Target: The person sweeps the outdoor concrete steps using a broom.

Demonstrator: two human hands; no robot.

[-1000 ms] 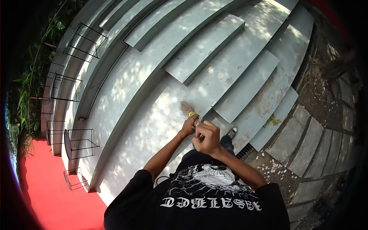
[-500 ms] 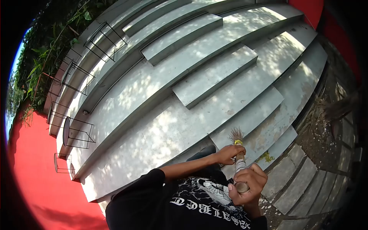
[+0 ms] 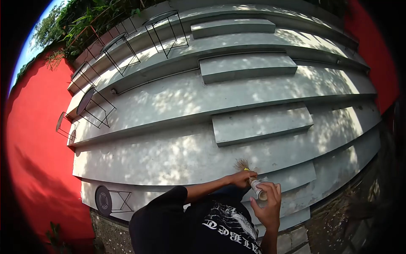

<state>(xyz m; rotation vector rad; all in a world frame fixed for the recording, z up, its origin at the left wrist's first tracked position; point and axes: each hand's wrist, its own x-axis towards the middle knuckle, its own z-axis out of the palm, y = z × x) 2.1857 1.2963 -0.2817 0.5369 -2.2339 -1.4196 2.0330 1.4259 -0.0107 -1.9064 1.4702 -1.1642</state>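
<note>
I hold a short broom (image 3: 253,183) in both hands in front of my chest. Its straw bristles fan out at the far end past a yellow band, and its wrapped handle points back toward me. My left hand (image 3: 242,178) grips it just below the bristles. My right hand (image 3: 268,205) closes round the butt end of the handle, fingers partly spread. Under the broom lie wide grey concrete steps (image 3: 182,156) dappled with sun and shade.
Smaller raised concrete blocks (image 3: 260,122) sit on the steps. Several black wire-frame tables (image 3: 96,106) stand along the left edge, one lying at the bottom left (image 3: 111,201). A red wall (image 3: 34,139) borders the left. Paving stones (image 3: 292,241) and dark ground lie at lower right.
The view has swung so the steps now run level across the frame. Both hands stayed on the broom, which shifted slightly left and down in view.
</note>
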